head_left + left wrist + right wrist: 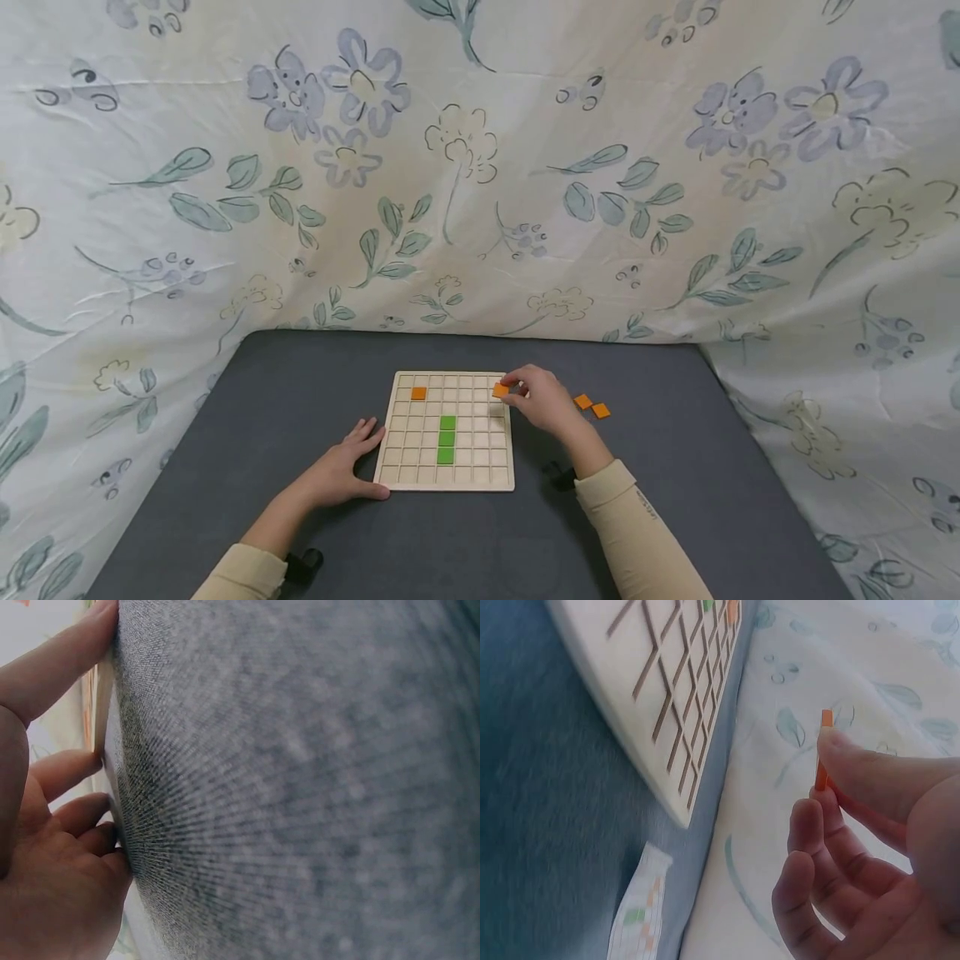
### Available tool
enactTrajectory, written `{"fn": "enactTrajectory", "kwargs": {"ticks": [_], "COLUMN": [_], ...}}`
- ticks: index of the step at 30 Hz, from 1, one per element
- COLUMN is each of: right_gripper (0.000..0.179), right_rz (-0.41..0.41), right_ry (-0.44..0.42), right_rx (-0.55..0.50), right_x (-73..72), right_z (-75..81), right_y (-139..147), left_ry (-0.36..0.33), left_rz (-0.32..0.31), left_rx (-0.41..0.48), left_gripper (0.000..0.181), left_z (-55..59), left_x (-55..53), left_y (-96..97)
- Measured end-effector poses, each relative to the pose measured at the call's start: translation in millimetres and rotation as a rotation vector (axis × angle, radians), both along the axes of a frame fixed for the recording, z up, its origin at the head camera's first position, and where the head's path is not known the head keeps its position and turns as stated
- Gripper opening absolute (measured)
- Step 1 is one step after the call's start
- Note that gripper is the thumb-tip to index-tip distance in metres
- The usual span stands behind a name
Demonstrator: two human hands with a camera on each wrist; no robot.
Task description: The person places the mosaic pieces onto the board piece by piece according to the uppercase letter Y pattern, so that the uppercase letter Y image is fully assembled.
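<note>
A pale wooden grid board (442, 490) lies on the dark table. Three green square tiles (447, 438) form a column near its middle, and one orange tile (418, 393) sits in its upper left. My left hand (343, 467) rests at the board's lower left corner, thumb along the front edge and fingers spread against the left side. Over the board's upper right, my right hand (542, 402) pinches another orange tile (823, 761) between thumb and fingertip. From the right wrist that tile shows edge-on, raised off the board (622, 712).
Two loose orange tiles (592, 406) lie on the table (660, 467) right of the board. A pale strip with green and orange patches (639, 907) shows low in the right wrist view; its kind is unclear. Flower-printed cloth (480, 208) hangs behind.
</note>
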State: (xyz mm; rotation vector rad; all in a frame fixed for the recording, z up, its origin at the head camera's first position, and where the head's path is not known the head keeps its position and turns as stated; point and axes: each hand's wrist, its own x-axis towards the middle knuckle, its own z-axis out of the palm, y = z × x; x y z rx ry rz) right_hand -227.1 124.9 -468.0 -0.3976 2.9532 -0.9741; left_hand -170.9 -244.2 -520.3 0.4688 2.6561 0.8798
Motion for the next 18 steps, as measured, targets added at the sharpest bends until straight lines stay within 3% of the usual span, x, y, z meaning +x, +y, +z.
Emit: {"fn": "enactTrajectory", "kwargs": {"ticks": [18], "right_gripper": [0.026], "right_rz": [0.102], "right_ry": [-0.028], "right_rx": [-0.032], "right_x": [-16.1], "right_z": [-5.1], "right_y": [-43], "left_ry": [0.006], "left_rz": [-0.001], "left_rx": [-0.009], "left_gripper": [0.11], "left_z": [2.6], "left_x": [-0.6], "left_y": [-0.2]}}
